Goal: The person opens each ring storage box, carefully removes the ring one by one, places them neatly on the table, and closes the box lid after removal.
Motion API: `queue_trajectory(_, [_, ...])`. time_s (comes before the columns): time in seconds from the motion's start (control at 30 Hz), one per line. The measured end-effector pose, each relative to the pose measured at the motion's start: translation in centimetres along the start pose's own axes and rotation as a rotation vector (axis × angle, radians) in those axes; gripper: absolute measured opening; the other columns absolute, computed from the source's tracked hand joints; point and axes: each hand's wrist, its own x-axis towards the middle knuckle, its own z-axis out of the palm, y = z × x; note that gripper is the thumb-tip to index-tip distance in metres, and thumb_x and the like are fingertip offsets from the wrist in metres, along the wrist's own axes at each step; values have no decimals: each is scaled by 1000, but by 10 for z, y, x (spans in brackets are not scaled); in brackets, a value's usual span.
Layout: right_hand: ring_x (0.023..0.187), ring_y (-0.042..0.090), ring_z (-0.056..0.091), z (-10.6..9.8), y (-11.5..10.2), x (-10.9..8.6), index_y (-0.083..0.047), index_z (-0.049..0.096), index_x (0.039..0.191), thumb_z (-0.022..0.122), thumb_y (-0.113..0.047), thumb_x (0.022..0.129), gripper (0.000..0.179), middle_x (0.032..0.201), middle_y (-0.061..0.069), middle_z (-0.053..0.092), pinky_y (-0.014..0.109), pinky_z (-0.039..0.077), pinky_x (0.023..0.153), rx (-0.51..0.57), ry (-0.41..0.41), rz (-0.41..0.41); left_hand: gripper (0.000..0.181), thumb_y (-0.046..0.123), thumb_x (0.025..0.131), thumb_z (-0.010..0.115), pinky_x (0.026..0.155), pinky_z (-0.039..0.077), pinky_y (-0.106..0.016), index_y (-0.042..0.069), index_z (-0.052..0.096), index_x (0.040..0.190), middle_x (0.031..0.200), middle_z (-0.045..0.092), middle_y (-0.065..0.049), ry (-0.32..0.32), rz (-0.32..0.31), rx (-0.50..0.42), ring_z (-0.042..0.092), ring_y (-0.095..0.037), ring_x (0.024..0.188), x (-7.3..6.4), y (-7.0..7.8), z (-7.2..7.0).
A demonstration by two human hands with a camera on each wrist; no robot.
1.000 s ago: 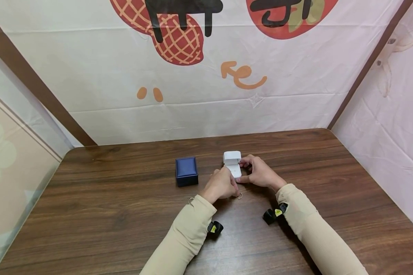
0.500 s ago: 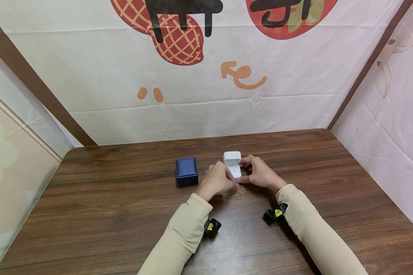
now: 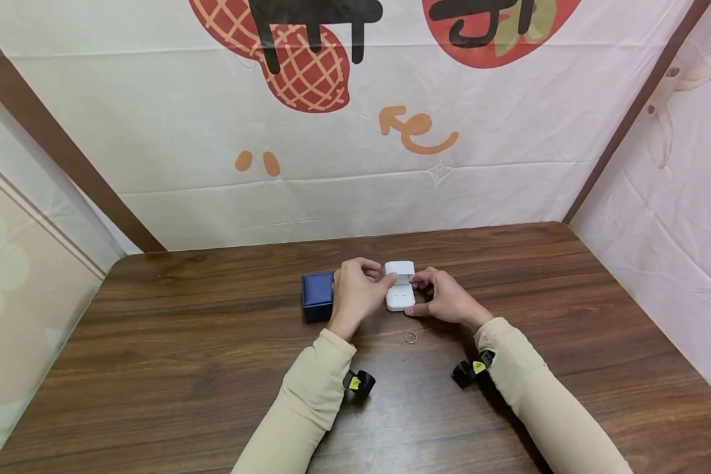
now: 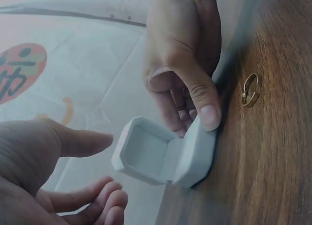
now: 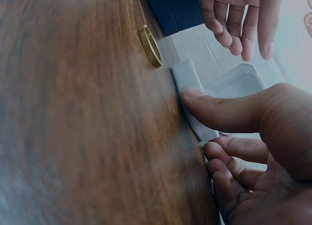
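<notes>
A small white ring box (image 3: 400,299) stands on the table with its lid (image 3: 399,268) raised and its slotted cushion showing. My right hand (image 3: 449,297) grips the box's right side, thumb at the front corner and fingers curled behind. On the left, my left hand (image 3: 355,289) has its thumb and fingers spread beside the lid; in the left wrist view a gap shows between those fingertips and the lid (image 4: 141,149). In front of the box lies a gold ring (image 5: 149,47) on the wood, touched by neither hand.
A closed dark blue box (image 3: 317,289) stands left of the white one, partly behind my left hand. Under everything is a brown wooden table (image 3: 213,368). A printed white cloth (image 3: 213,210) hangs behind the far edge.
My left hand has drawn away from the ring and risen to the left side of the lid, uncovering the ring and the cushion. The right hand keeps its place on the box.
</notes>
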Motion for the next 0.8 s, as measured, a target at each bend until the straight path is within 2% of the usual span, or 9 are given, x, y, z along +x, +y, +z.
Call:
queue_trajectory(0.1, [95, 28, 55, 0, 0, 0, 4, 67, 104, 90, -10, 76, 39, 100, 14, 60, 40, 44, 84, 3, 1, 0, 38, 28, 86, 82, 81, 52, -40, 0, 74, 109, 98, 73, -12, 7, -8, -21, 69, -25, 91, 2, -2, 3])
queue_trajectory(0.37, [95, 28, 55, 1, 1, 0, 4, 68, 106, 90, -10, 76, 40, 100, 13, 60, 40, 45, 84, 13, -4, 3, 53, 32, 92, 75, 91, 52, -44, -7, 64, 126, 114, 69, -20, -73, -61, -61, 66, -32, 107, 6, -8, 13])
queue_trajectory(0.47, [96, 28, 56, 1, 1, 0, 5, 68, 108, 91, -10, 76, 42, 101, 13, 61, 41, 45, 86, 13, -4, 7, 56, 34, 93, 74, 93, 51, -44, -7, 62, 130, 118, 67, -21, -100, -122, -108, 63, -32, 111, 8, -9, 16])
queue_trajectory(0.67, [97, 26, 56, 1, 1, 0, 4, 68, 110, 90, -11, 76, 43, 102, 12, 61, 40, 45, 86, 2, -5, 18, 60, 33, 95, 73, 99, 49, -42, -10, 58, 133, 127, 62, -22, -199, -268, -317, 59, -31, 118, 14, -12, 19])
queue_trajectory(0.8, [97, 26, 55, 0, 1, 0, 3, 68, 111, 90, -10, 77, 43, 103, 11, 61, 39, 44, 86, 5, -8, 28, 61, 38, 94, 72, 106, 41, -45, -9, 59, 131, 132, 58, -19, -261, -324, -369, 53, -31, 123, 16, -15, 20])
